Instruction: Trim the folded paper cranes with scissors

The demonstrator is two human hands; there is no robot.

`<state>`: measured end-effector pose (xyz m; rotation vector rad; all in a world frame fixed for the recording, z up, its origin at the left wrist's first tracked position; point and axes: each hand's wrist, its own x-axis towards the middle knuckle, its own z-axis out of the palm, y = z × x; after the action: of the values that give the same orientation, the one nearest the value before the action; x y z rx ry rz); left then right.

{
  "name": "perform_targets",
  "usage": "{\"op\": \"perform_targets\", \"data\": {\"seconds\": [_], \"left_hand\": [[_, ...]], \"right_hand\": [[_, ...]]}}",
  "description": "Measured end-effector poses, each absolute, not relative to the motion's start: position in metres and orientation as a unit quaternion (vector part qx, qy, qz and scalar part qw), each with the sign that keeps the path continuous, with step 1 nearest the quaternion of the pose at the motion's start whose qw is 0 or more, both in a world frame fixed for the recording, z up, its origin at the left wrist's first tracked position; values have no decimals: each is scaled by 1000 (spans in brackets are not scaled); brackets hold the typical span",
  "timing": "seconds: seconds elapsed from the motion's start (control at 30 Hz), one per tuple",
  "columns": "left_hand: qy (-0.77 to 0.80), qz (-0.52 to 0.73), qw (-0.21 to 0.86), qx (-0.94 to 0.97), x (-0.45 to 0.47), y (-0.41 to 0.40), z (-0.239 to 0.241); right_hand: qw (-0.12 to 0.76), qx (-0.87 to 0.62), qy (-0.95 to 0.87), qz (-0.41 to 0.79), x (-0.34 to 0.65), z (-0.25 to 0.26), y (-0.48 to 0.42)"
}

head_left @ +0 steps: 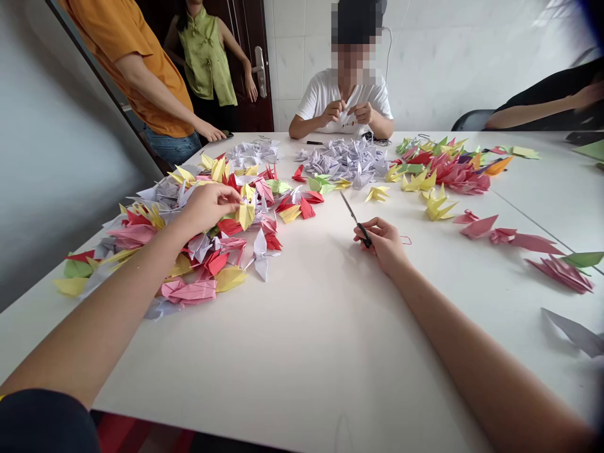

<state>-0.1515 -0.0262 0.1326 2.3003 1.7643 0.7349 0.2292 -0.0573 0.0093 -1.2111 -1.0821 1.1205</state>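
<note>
White table (302, 358) faces tiled wall (434, 75) while left grip (207, 206) pinches yellow paper (246, 216), right grip (385, 244) scissors (363, 234).

Left arm (108, 302) is stretched in from the near left, angled toward the far middle, with the forearm bared. Left grip (205, 207) is turned back-side up, thumb and fingers (230, 194) brought together in a pretty neat pinch. Right arm (465, 340) is angled in from the near right on the opposite diagonal, also bared. Right grip (383, 245) is kinda curled, fingers bent inward and closed. Both are held well apart, the left reached slightly farther.
</note>
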Motion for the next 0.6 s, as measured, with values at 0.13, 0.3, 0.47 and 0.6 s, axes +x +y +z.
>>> {"op": "perform_targets", "data": {"seconds": [0.13, 0.3, 0.47, 0.6], "left_hand": [[567, 404, 18, 718, -130, -41, 160], [486, 544, 193, 657, -59, -57, 147], [420, 502, 455, 604, 26, -70, 69], [448, 478, 383, 652, 44, -75, 27]], "right_hand": [[551, -514, -457, 472, 229, 10, -57], [551, -517, -457, 469, 228, 9, -56], [560, -505, -451, 477, 229, 10, -56], [566, -496, -453, 478, 229, 10, -57]]}}
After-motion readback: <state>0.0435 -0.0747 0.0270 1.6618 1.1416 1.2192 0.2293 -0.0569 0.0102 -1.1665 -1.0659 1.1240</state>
